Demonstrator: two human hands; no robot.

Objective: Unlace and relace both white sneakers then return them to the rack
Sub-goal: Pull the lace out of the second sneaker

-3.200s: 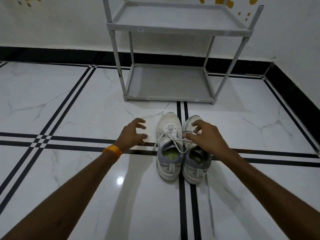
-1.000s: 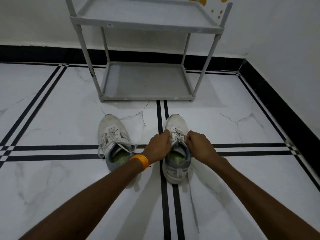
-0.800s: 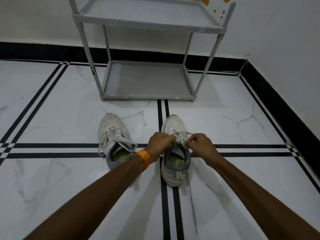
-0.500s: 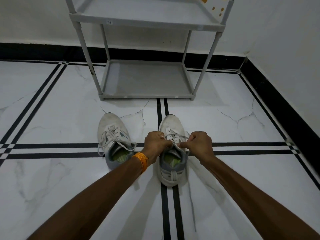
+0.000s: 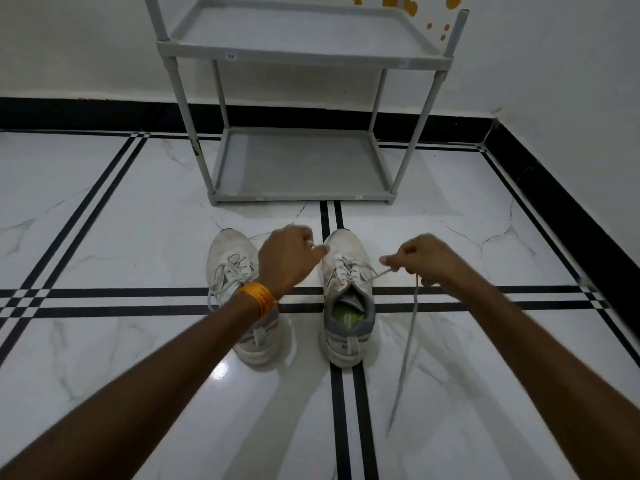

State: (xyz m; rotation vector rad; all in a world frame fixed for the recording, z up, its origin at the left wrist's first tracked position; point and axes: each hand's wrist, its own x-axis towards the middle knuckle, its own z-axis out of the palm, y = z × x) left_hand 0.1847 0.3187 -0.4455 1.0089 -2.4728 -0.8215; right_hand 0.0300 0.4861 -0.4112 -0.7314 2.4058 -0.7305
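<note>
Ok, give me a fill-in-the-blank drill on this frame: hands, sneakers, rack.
1. The right hand pinches a white ____ pulled from the right white sneaker.
2. Both shelves of the grey plastic rack are ____.
3. The orange band sits on the ____ wrist.

Missing: lace; empty; left

A glossy white marble floor point(image 5: 114, 358) fills most of the frame, veined in grey and crossed by paired black inlay stripes point(image 5: 138, 301) that meet in small checker patterns at the left and right edges. A black skirting band point(image 5: 86, 114) runs along the base of the white wall point(image 5: 69, 46) across the top. Orange spots point(image 5: 401, 0) mark the wall at the upper right.
</note>
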